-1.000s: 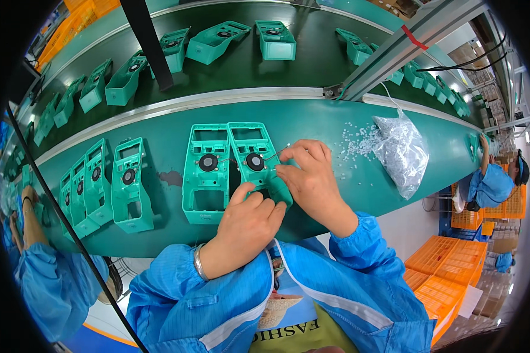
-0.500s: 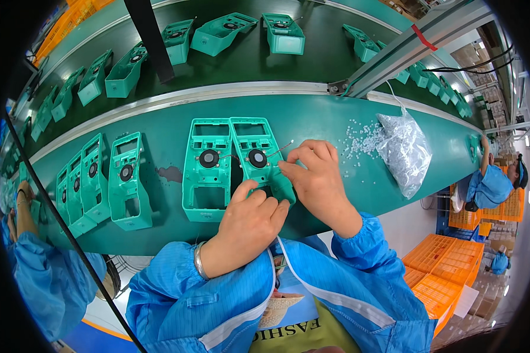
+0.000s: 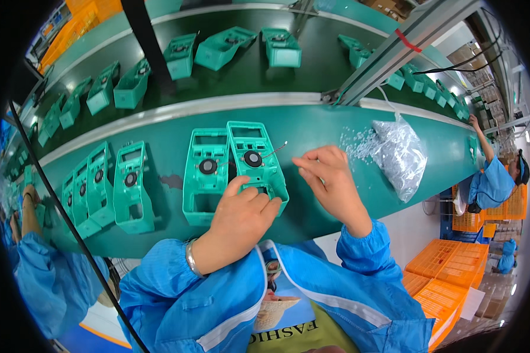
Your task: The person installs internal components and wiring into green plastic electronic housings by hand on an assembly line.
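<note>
Two green plastic housings lie side by side before me, a left one (image 3: 195,189) and a right one (image 3: 245,132). Each has a round black speaker, and a thin wire with a bare end sticks out from the right one's speaker (image 3: 252,159). My left hand (image 3: 240,219) grips the lower part of the right housing, covering its bottom opening. Just right of that housing, my right hand (image 3: 331,180) hovers off it with thumb and forefinger pinched together; whatever is between the tips is too small to make out.
Small white pieces (image 3: 359,143) spill from a clear plastic bag (image 3: 400,159) on the right. More green housings stand at the left (image 3: 133,189) and along the far conveyor belt (image 3: 282,48). A metal post (image 3: 388,53) rises beyond the bag. People in blue work at both sides.
My right hand has drawn away from the right housing, toward the right. My left hand still holds its lower part. The whole view has shifted slightly.
</note>
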{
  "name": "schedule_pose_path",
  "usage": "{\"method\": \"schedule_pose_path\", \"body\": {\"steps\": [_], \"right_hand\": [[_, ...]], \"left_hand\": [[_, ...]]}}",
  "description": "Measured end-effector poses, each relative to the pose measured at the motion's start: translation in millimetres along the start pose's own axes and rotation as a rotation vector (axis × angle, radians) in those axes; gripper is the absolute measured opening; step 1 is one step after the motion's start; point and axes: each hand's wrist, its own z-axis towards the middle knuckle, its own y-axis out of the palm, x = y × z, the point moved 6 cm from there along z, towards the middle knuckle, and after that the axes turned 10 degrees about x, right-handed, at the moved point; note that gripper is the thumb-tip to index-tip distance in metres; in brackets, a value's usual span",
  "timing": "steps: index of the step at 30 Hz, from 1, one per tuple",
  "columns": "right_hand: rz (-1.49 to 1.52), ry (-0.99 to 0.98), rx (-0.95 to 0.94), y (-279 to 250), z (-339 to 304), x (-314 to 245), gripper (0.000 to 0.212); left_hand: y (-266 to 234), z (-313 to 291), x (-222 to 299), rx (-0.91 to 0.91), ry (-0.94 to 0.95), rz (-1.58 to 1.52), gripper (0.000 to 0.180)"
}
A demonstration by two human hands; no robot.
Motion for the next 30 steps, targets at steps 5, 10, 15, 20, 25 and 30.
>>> {"method": "schedule_pose_path", "body": {"steps": [5,10,15,20,25,30], "right_hand": [[-0.073,0.024,0.157,-43.7,-8.9,14.9,0.024],[-0.144,0.057,0.183,-64.8,-22.8,22.3,0.027],[-0.131,0.030,0.131,-64.4,-30.5,22.6,0.029],[-0.127,0.049,0.099,-66.4,-32.4,21.3,0.026],[-0.102,0.054,0.067,-64.1,-33.7,24.3,0.026],[-0.160,0.013,0.061,-68.9,-37.4,23.9,0.028]], "left_hand": [[-12.0,71.4,-24.4,0.097,0.091,-0.083,0.021],[53.8,176.3,-80.8,0.177,0.114,-0.149,0.019],[128.2,249.1,-128.8,0.222,0.072,-0.097,0.018],[181.2,273.5,-155.0,0.138,0.015,-0.031,0.022],[155.4,255.2,-159.3,0.195,0.060,0.113,0.038],[81.2,212.1,-214.8,-0.058,-0.285,0.666,0.069]]}}
